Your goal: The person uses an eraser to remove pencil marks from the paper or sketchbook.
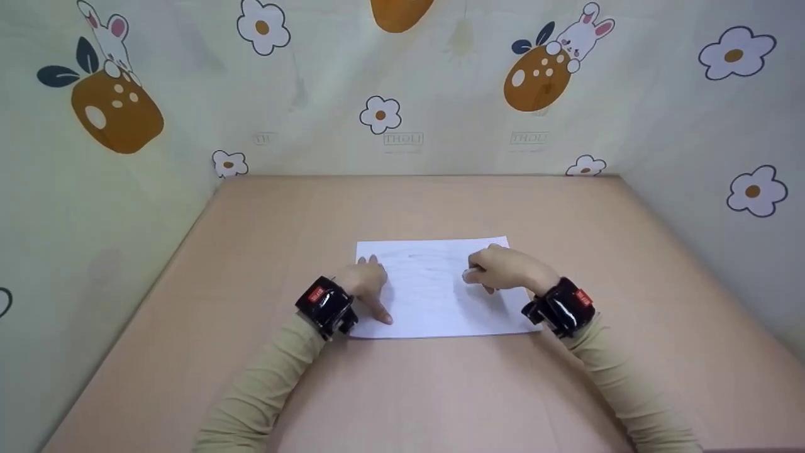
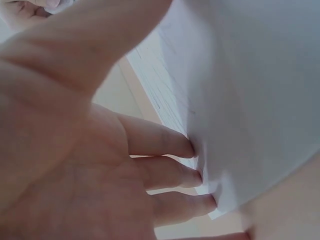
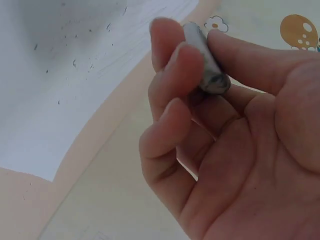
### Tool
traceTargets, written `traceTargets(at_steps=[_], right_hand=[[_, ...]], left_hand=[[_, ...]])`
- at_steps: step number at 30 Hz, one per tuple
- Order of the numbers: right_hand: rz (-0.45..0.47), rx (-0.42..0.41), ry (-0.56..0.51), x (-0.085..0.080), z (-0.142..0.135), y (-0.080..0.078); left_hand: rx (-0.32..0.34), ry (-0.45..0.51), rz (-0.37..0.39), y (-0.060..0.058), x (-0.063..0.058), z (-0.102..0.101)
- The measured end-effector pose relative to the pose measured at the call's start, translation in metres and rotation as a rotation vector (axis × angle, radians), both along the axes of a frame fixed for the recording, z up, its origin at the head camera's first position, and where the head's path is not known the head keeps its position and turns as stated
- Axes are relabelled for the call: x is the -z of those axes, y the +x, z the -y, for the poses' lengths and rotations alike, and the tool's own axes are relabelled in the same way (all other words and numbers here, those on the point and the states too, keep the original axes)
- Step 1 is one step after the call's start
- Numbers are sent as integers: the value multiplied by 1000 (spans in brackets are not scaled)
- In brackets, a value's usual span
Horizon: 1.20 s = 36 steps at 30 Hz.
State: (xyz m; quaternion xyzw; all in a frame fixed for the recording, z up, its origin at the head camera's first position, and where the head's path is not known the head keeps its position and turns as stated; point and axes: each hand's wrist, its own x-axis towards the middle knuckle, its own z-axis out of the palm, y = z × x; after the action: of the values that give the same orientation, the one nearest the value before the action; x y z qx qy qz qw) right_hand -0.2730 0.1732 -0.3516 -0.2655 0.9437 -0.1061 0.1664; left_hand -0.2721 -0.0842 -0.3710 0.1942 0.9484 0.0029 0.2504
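A white sheet of paper [image 1: 421,308] lies flat on the table, with faint grey pencil marks across its upper and middle part. My left hand [image 1: 366,282] rests spread on the paper's left side, and in the left wrist view its fingertips [image 2: 187,147] touch the sheet near an edge. Over the right part of the sheet, my right hand [image 1: 506,267] pinches a small whitish eraser [image 3: 202,57] between thumb and curled fingers. The eraser's end is smudged dark. Dark eraser crumbs [image 3: 75,64] dot the paper in the right wrist view.
The tan tabletop [image 1: 402,207] surrounds the sheet on all sides. Pale curtain-like walls [image 1: 314,82] printed with flowers and rabbits stand at the back and both sides. A black camera is strapped to each wrist.
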Motion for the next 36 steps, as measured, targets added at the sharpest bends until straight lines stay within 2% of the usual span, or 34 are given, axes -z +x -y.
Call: traceTargets(at_steps=[2, 6, 9, 12, 15, 18, 20, 24, 26, 28, 30, 32, 34, 36], right_hand=[[10, -33, -5, 4, 6, 4], [-19, -153, -68, 18, 25, 11], [-116, -285, -112, 28, 39, 15], [-239, -352, -79, 31, 45, 20], [-274, -297, 20, 24, 42, 25], [-208, -206, 142, 13, 35, 28], [-154, -172, 172, 10, 32, 26], [-86, -214, 25, 16, 34, 19], [-90, -259, -54, 21, 37, 17], [-107, -282, -78, 24, 39, 17], [-120, -253, -32, 22, 38, 20], [-113, -188, 52, 17, 35, 24], [-81, -123, 141, 10, 33, 27], [-53, -92, 209, 6, 31, 29]], left_hand=[[0, -3, -8, 0, 0, 0], [10, -22, -24, 2, 1, -2], [20, -38, -30, 3, 2, -4], [14, -43, -27, 3, 2, -4], [7, -43, -30, 3, 2, -4], [12, -44, -34, 3, 2, -4], [21, -45, -35, 3, 2, -4], [29, -51, -34, 3, 2, -4], [26, -52, -31, 3, 2, -4], [22, -51, -28, 3, 2, -4], [24, -54, -25, 2, 3, -4], [26, -54, -24, 1, 3, -4], [28, -64, -27, 1, 3, -4], [25, -64, -24, 1, 4, -4]])
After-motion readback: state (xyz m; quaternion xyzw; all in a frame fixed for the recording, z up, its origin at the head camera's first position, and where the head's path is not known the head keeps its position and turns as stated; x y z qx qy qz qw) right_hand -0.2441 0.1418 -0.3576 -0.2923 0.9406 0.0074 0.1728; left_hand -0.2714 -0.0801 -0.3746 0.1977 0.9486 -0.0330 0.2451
